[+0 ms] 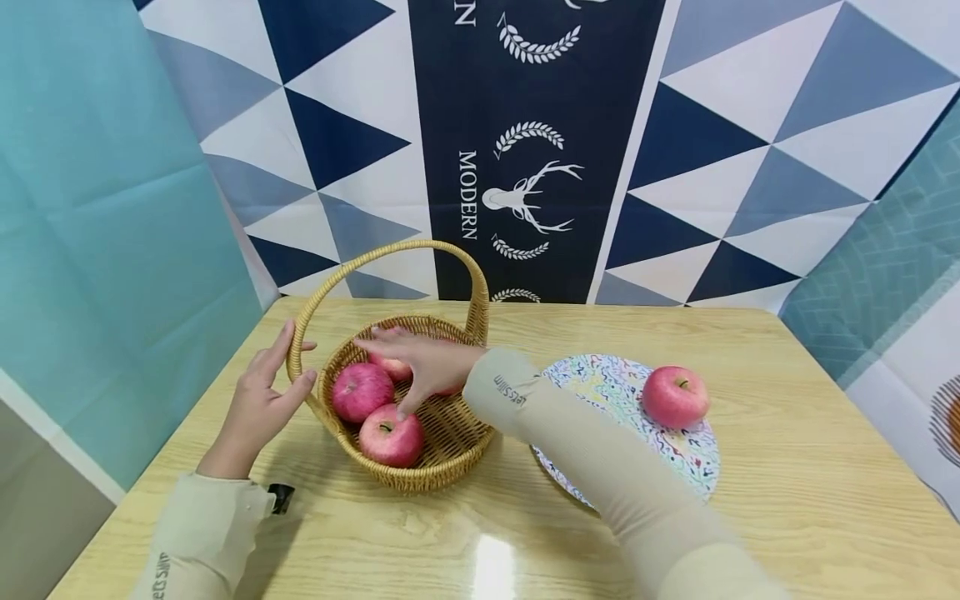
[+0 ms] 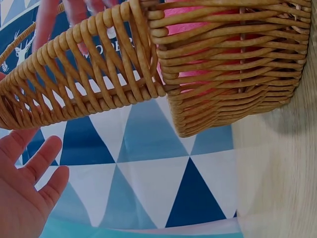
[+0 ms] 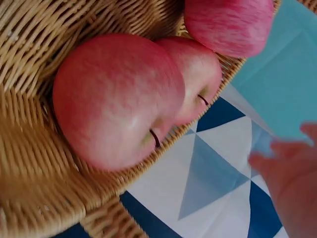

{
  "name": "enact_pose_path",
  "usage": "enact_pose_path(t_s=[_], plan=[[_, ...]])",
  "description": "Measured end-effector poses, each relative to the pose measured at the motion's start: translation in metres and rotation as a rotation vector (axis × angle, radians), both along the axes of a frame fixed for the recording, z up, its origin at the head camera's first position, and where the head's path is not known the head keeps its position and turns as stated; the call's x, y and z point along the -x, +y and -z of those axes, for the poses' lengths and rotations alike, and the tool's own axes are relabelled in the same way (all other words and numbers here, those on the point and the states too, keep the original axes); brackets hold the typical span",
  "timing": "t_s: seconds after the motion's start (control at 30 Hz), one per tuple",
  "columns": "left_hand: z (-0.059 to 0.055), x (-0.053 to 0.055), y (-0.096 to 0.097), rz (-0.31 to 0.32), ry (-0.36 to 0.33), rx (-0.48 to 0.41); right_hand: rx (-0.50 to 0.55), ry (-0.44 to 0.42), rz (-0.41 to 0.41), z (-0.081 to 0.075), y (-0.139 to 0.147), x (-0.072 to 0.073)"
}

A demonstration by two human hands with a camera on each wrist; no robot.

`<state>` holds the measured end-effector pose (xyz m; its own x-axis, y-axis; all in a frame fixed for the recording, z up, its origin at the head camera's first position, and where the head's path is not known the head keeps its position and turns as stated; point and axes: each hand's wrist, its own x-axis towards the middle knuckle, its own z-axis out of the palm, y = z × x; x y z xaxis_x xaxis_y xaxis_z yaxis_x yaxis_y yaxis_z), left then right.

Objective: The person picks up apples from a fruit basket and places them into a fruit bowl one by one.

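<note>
A wicker basket [image 1: 442, 479] with a tall arched handle stands on the table, holding several red apples [image 1: 363, 392]. My left hand [image 1: 258, 400] holds the left side of the handle, thumb on one side and fingers reaching behind it. In the left wrist view the handle [image 2: 74, 84] passes by the spread left fingers. Over the basket, my right hand [image 1: 427, 362] has its fingers extended and spread, with nothing held. It partly hides the apples beneath. In the right wrist view, a large apple [image 3: 116, 101] lies inside the basket, apart from the blurred right hand [image 3: 292, 173].
To the basket's right lies a round, colourfully speckled plate [image 1: 588, 379] with one apple [image 1: 675, 397] on it; my right forearm crosses over the plate. A small black object [image 1: 281, 497] is by the left cuff. A patterned cloth [image 1: 517, 200] hangs behind the table.
</note>
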<state>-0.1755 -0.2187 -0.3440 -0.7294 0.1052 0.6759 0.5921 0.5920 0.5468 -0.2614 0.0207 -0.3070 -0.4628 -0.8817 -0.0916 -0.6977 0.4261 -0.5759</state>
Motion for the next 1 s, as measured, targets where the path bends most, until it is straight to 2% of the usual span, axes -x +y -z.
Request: enact_pose_path(t_s=[0.13, 0.3, 0.37, 0.43, 0.57, 0.6, 0.83, 1.0], plan=[[-0.001, 0.0, 0.0, -0.014, -0.027, -0.006, -0.084, -0.125, -0.083, 0.008, -0.008, 0.002], [-0.002, -0.001, -0.001, -0.014, -0.02, -0.009, -0.197, -0.168, -0.163, 0.005, -0.019, 0.0], [-0.003, -0.001, -0.001, -0.021, -0.021, -0.005, -0.236, -0.139, -0.186, 0.003, -0.024, -0.002], [-0.004, -0.001, -0.001, -0.026, -0.03, 0.001, -0.254, -0.056, -0.187, 0.002, -0.027, -0.003], [-0.006, -0.001, 0.001, -0.027, -0.059, 0.005, -0.304, 0.12, -0.136, 0.005, -0.029, -0.005], [-0.006, -0.001, 0.002, -0.025, -0.066, 0.003, -0.323, 0.142, -0.126, 0.006, -0.029, -0.006], [-0.004, -0.003, 0.001, -0.054, -0.071, 0.011, -0.451, 0.103, -0.122, 0.009, -0.029, -0.011], [-0.005, -0.003, 0.0, -0.065, -0.085, 0.023, -0.537, 0.047, -0.054, 0.006, -0.028, -0.014]])
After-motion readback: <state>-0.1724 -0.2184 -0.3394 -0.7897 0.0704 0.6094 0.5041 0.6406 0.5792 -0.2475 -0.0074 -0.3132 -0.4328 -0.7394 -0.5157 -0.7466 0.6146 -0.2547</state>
